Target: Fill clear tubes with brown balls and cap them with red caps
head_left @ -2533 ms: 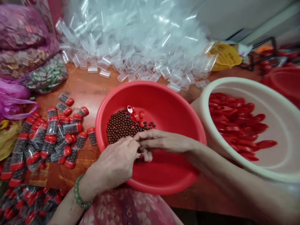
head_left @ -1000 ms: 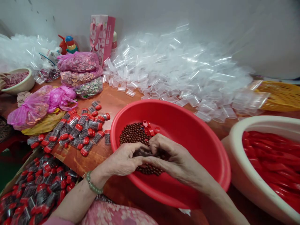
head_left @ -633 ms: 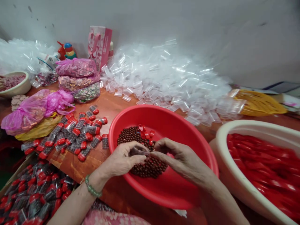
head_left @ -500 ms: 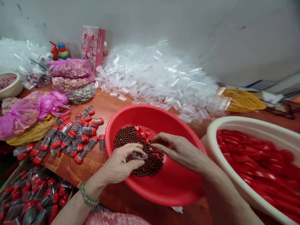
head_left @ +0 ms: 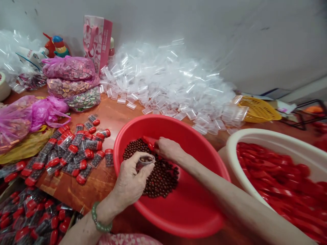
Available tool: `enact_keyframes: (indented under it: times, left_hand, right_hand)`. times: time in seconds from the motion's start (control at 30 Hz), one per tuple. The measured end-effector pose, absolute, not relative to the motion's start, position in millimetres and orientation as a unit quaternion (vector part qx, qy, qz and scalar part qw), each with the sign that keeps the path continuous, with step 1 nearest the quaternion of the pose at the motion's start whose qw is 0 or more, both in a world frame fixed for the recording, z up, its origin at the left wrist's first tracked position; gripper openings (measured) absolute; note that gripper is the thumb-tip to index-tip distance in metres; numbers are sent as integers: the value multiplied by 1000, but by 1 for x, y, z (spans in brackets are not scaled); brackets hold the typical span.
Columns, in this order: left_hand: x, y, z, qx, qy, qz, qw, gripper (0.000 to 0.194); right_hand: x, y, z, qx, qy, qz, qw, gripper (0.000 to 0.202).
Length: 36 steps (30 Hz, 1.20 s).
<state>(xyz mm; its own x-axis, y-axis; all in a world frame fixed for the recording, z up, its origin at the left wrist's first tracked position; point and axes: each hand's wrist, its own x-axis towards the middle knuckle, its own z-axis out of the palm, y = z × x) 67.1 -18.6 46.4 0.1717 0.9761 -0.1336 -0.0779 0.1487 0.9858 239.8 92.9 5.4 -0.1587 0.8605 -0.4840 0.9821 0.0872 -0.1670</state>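
A large red basin [head_left: 199,207] holds a heap of dark brown beads [head_left: 163,177] and a few small red pieces [head_left: 148,143]. My left hand [head_left: 133,177], with a green bead bracelet on the wrist, grips a clear sleeve [head_left: 144,161] over the beads; its open end faces up and brown beads show inside. My right hand [head_left: 167,148] reaches into the basin at the red pieces, fingers bent together; the fingertips are partly hidden, and whether they pinch a piece is unclear.
Filled clear tubes with red caps [head_left: 81,146] lie on the table at left, more in a box [head_left: 30,217] below. Behind are a pile of clear sleeves [head_left: 168,81], pink bags [head_left: 71,68] and a yellow basket [head_left: 260,109]. A white tub [head_left: 232,149] of red pieces stands right.
My right hand has moved left and away from me to the red pieces. My left hand has risen slightly with the sleeve, now tilted more upright. The view has shifted slightly.
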Motion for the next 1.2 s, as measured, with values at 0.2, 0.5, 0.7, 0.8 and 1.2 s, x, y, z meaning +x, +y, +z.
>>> enact_keyframes:
  times: [0.2,0.5,0.7,0.8,1.2]
  left_hand:
    - [67,-17,41,475,469,446,596,11]
    - [68,-12,42,462,509,481,544,10]
    - [70,-9,46,449,506,503,538,13]
    - [68,-8,47,455,496,500,544,11]
    - [64,-5,50,530,459,409,584,11]
  right_hand:
    - [254,93,11,635,720,-276,43,20]
    - [254,32,56,526,667,-488,-199,37]
    - [240,5,67,467,710,-460,-260,18]
    - [238,1,71,447,746,-429,-243,17]
    - [242,-9,61,473,731,-391,-299,36]
